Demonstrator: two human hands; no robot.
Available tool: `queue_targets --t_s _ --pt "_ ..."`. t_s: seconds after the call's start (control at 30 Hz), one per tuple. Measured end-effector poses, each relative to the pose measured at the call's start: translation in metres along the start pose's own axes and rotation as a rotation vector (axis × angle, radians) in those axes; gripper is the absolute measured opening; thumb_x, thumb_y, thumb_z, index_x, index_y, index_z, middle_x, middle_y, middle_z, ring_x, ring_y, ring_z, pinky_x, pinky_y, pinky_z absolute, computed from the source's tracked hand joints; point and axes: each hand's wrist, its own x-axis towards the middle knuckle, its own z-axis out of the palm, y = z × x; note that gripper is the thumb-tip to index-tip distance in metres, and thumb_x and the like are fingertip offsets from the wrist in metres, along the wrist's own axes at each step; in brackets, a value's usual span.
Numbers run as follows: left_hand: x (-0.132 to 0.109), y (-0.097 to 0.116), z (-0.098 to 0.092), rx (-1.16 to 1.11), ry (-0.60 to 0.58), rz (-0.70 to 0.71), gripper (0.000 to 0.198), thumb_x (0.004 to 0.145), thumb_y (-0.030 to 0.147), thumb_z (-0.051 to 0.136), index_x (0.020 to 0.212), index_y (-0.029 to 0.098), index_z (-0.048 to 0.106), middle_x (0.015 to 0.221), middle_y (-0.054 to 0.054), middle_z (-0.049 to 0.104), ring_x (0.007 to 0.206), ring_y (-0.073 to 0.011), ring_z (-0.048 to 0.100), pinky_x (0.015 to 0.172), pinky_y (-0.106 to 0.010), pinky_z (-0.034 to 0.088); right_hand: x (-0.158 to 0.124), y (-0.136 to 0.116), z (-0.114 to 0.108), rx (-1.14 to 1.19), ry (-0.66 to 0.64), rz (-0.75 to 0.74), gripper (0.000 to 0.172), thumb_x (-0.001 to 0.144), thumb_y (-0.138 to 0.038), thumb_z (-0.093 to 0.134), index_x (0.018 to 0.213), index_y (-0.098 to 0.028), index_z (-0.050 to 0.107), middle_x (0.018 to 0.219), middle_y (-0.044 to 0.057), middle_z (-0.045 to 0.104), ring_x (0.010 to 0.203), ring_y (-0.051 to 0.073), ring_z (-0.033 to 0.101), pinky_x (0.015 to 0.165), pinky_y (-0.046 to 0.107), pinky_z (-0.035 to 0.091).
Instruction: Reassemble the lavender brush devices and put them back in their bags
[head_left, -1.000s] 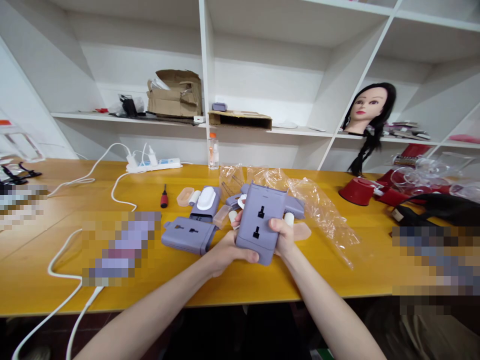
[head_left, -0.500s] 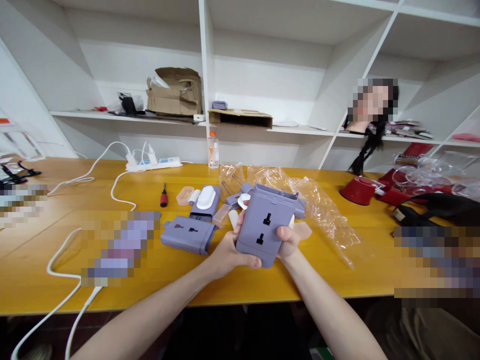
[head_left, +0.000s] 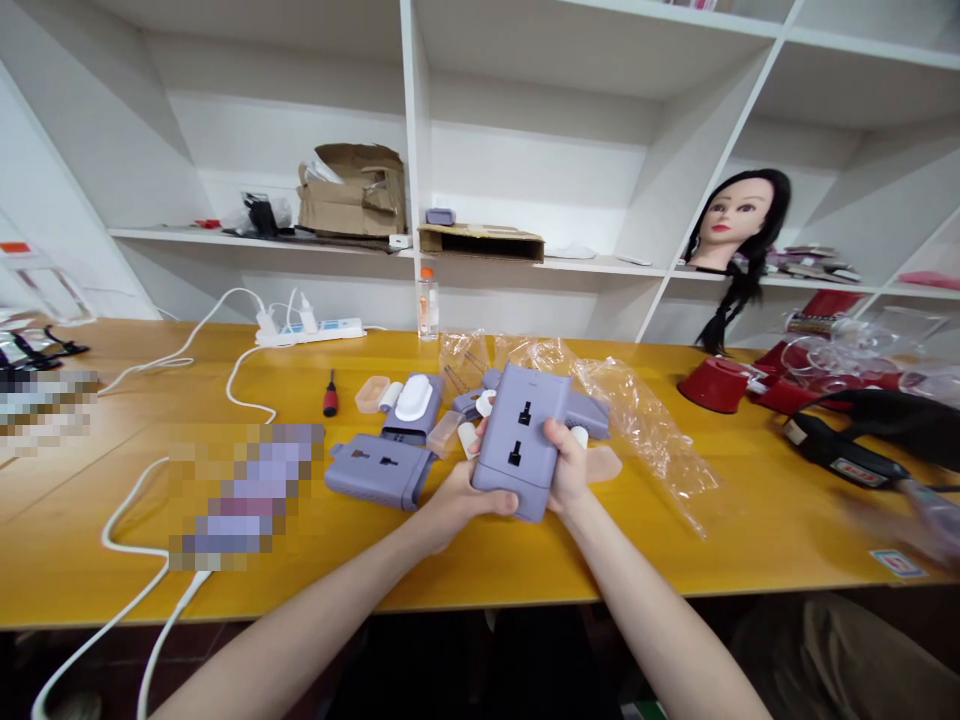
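The left hand (head_left: 457,497) and right hand (head_left: 569,467) clamp their fingers on one boxy purple plastic case (head_left: 497,432) with two black holes (head_left: 526,412), above the yellow wooden desk (head_left: 645,545) where one red-handled screwdriver (head_left: 330,400) lies

Bench (head_left: 750,540) and screwdriver (head_left: 330,402) suggest a workshop (shelves (head_left: 409,110) behind).

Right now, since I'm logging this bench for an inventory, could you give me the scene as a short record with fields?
Held item: purple casing with two dark cutouts
Left hand: grips the casing's lower left
Right hand: grips its right side
Left of it: second purple casing, lying on the wooden table
Tool: red-handled screwdriver
Behind: clear plastic wrap
Table's back edge: orange-capped bottle; white power strip
White shelving: mannequin head; torn cardboard box
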Motion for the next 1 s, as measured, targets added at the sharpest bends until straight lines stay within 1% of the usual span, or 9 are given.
queue_targets --t_s 0.1,0.23,0.3,0.37,0.47,0.53,0.67,0.83,1.0 --pt "-0.0004 0.0020 0.0016 -0.025 -0.043 -0.033 0.053 0.058 0.034 0.077 0.103 0.010 0.059 0.089 -0.011 0.068 0.076 -0.0232 0.065 0.074 -0.036 0.048 0.0001 -0.0017 0.0031 0.011 -0.022 0.031 0.042 0.068 -0.050 0.057 0.094 -0.017 0.063 0.083 0.010 0.070 0.082 0.029 0.065 0.072 0.043 0.053" --pt "-0.0010 0.0039 0.0015 -0.018 -0.018 -0.112 0.051 0.060 0.038 0.075 0.101 0.011 0.058 0.086 -0.010 0.068 0.067 -0.0230 0.066 0.071 -0.037 0.047 0.0003 -0.0036 0.0059 0.030 -0.002 0.089 0.042 0.071 -0.052 0.054 0.092 -0.016 0.063 0.085 0.010 0.069 0.077 0.027 0.066 0.072 0.043 0.053" --pt "-0.0007 0.0030 0.0000 -0.030 -0.028 -0.113 0.049 0.060 0.036 0.075 0.099 0.011 0.060 0.086 -0.010 0.067 0.069 -0.0229 0.066 0.072 -0.037 0.046 0.0010 -0.0034 0.0058 0.034 0.000 0.102 0.042 0.072 -0.052 0.053 0.091 -0.017 0.063 0.085 0.010 0.069 0.077 0.027 0.066 0.072 0.043 0.053" --pt "0.0000 0.0009 -0.0018 -0.052 -0.037 -0.072 0.048 0.059 0.033 0.076 0.099 0.012 0.061 0.088 -0.010 0.067 0.075 -0.0229 0.064 0.076 -0.037 0.046 0.0016 -0.0025 0.0048 0.023 -0.018 0.093 0.043 0.072 -0.054 0.052 0.092 -0.017 0.063 0.085 0.010 0.069 0.077 0.028 0.066 0.072 0.044 0.053" --pt "0.0008 -0.0026 -0.0044 -0.056 -0.004 -0.013 0.047 0.055 0.030 0.078 0.097 0.013 0.064 0.090 -0.008 0.067 0.085 -0.0217 0.060 0.078 -0.033 0.044 0.0017 -0.0012 0.0032 -0.032 -0.051 0.052 0.047 0.070 -0.058 0.051 0.091 -0.018 0.063 0.083 0.011 0.069 0.082 0.030 0.065 0.072 0.045 0.053" --pt "0.0007 -0.0035 -0.0055 -0.048 0.012 -0.005 0.045 0.053 0.030 0.079 0.092 0.013 0.066 0.088 -0.006 0.067 0.084 -0.0200 0.058 0.077 -0.030 0.043 0.0008 -0.0007 0.0026 -0.067 -0.070 0.028 0.048 0.068 -0.059 0.053 0.090 -0.018 0.062 0.083 0.011 0.069 0.087 0.031 0.064 0.072 0.045 0.053" --pt "-0.0006 -0.0011 -0.0060 -0.057 -0.029 -0.024 0.042 0.050 0.029 0.079 0.087 0.013 0.067 0.082 -0.006 0.066 0.080 -0.0193 0.057 0.074 -0.029 0.043 -0.0020 0.0004 0.0020 -0.083 -0.079 -0.014 0.044 0.065 -0.051 0.059 0.094 -0.019 0.062 0.088 0.010 0.069 0.090 0.030 0.063 0.075 0.044 0.053" --pt "-0.0015 0.0007 -0.0055 -0.083 -0.044 -0.064 0.043 0.049 0.029 0.079 0.087 0.013 0.067 0.080 -0.006 0.066 0.078 -0.0211 0.058 0.074 -0.032 0.043 -0.0042 0.0011 0.0014 -0.088 -0.010 -0.036 0.038 0.062 -0.044 0.063 0.092 -0.020 0.061 0.080 0.008 0.069 0.089 0.030 0.063 0.073 0.044 0.053" --pt "-0.0013 -0.0027 -0.0049 -0.021 -0.039 -0.060 0.042 0.051 0.031 0.079 0.087 0.012 0.067 0.081 -0.007 0.066 0.078 -0.0197 0.058 0.073 -0.029 0.043 -0.0050 -0.0019 0.0044 -0.081 -0.055 -0.037 0.042 0.061 -0.041 0.062 0.096 -0.019 0.060 0.084 0.009 0.069 0.087 0.030 0.064 0.071 0.044 0.053"
